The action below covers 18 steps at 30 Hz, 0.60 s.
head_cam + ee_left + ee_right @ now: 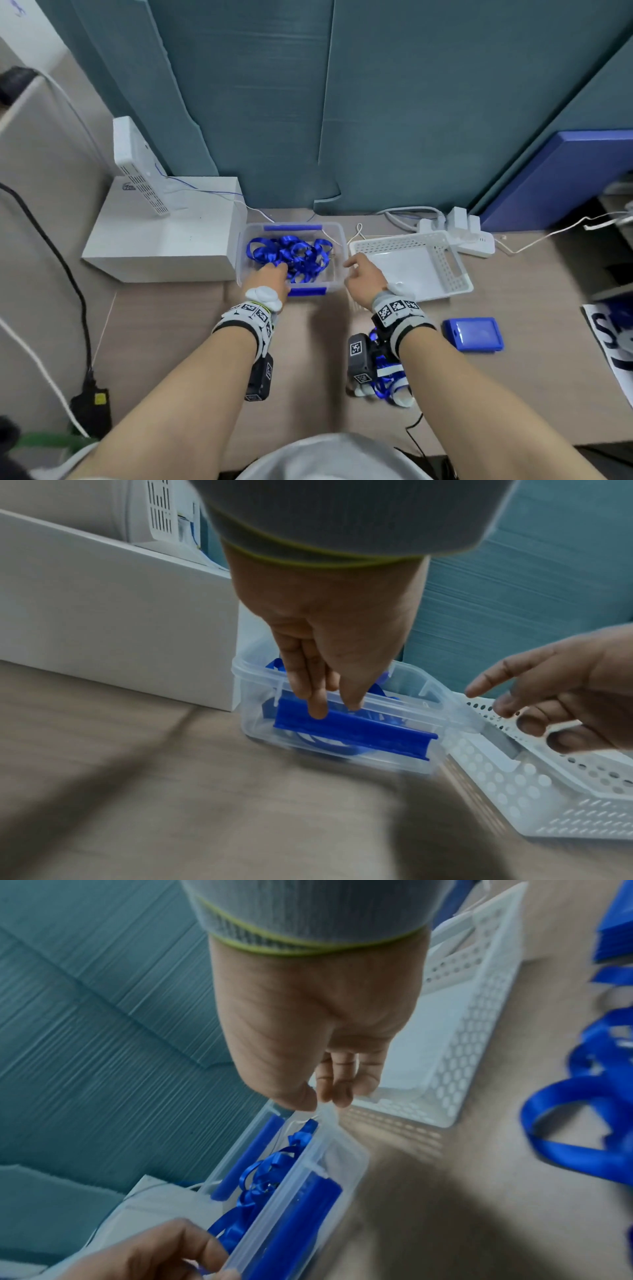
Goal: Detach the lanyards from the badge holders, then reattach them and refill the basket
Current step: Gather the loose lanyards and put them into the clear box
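A clear plastic box (337,236) with blue latches holds a tangle of blue lanyards (291,255). My left hand (270,274) reaches over its near left rim; in the left wrist view my left hand (337,708) points straight down, fingertips at the near blue latch (356,731), gripping nothing that I can see. My right hand (361,274) is at the box's right end, its fingers (507,707) loosely spread beside the corner (325,1115). A stack of blue badge holders (472,334) lies at the right. More lanyards (387,383) lie under my right forearm.
An empty white perforated basket (452,274) stands right of the box, touching it. A white carton (164,240) with a router on it stands against the box's left. A power strip (459,233) and cables lie behind the basket, before a teal partition.
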Each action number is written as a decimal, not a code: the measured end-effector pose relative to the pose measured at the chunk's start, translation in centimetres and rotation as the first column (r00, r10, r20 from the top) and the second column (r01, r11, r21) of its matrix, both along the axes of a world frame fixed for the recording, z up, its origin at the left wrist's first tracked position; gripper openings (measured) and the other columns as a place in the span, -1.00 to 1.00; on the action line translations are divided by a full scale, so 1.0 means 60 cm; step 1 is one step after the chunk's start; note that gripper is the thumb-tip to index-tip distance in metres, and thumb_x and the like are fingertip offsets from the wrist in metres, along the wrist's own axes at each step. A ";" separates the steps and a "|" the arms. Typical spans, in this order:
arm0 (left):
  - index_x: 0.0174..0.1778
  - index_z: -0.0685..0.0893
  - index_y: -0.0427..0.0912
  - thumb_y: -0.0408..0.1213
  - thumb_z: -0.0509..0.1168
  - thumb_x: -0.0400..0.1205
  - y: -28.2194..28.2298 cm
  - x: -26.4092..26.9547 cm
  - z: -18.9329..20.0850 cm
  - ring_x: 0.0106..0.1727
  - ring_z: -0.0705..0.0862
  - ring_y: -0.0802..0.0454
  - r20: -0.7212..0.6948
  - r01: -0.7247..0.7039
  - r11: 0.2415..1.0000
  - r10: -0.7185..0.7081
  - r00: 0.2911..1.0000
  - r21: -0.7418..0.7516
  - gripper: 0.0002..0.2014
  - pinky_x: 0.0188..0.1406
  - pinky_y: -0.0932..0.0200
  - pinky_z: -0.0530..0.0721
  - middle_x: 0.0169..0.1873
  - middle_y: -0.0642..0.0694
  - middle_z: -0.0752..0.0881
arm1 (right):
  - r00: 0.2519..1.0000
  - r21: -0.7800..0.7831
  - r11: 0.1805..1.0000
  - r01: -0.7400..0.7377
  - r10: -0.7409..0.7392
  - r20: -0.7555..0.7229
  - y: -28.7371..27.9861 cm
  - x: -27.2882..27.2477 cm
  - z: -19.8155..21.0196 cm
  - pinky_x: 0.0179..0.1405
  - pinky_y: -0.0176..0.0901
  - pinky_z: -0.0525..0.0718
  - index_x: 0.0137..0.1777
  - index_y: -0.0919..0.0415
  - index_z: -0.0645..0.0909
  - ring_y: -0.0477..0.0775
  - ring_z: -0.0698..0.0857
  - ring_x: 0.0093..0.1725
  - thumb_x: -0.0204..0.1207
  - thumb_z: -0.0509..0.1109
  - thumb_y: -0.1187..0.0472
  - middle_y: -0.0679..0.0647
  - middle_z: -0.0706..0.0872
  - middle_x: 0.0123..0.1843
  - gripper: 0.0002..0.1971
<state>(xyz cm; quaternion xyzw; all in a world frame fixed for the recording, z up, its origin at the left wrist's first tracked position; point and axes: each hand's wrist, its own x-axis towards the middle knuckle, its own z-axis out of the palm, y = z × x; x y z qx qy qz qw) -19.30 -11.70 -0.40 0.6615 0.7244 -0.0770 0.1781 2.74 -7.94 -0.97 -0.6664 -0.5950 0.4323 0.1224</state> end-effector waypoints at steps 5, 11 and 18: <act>0.13 0.48 -0.07 -0.27 0.24 0.65 -0.023 0.034 0.007 -0.08 0.63 -0.17 0.187 -0.066 0.995 0.052 0.981 0.070 -0.84 -0.17 0.01 0.54 0.09 -0.09 0.61 | 0.993 -0.019 0.994 0.111 -0.112 -0.030 -0.055 0.065 -0.005 -0.31 -0.17 0.58 -0.08 0.02 0.64 0.09 0.69 -0.28 0.53 0.26 0.31 -0.03 0.68 -0.38 -0.82; -0.03 0.49 0.01 -0.03 0.33 0.57 -0.065 0.122 -0.035 -0.12 0.65 -0.11 0.311 0.092 0.996 -0.081 0.947 -0.019 -0.81 -0.14 0.02 0.65 -0.14 0.04 0.63 | 0.980 -0.064 0.991 0.120 -0.108 0.166 -0.118 0.165 -0.043 -0.20 -0.21 0.59 -0.19 -0.02 0.69 0.11 0.70 -0.16 0.51 0.26 0.34 -0.02 0.70 -0.18 -0.75; 0.35 0.39 0.30 0.43 0.48 0.17 -0.139 0.223 -0.096 0.11 0.67 0.00 0.470 0.175 0.946 -0.028 0.882 -0.273 -0.16 0.17 -0.04 0.69 0.17 0.05 0.51 | 0.953 -0.207 0.976 0.071 -0.006 0.302 -0.162 0.235 -0.089 0.19 0.00 0.67 0.12 -0.15 0.49 0.20 0.67 -0.08 0.46 0.40 0.20 0.11 0.47 0.14 -0.70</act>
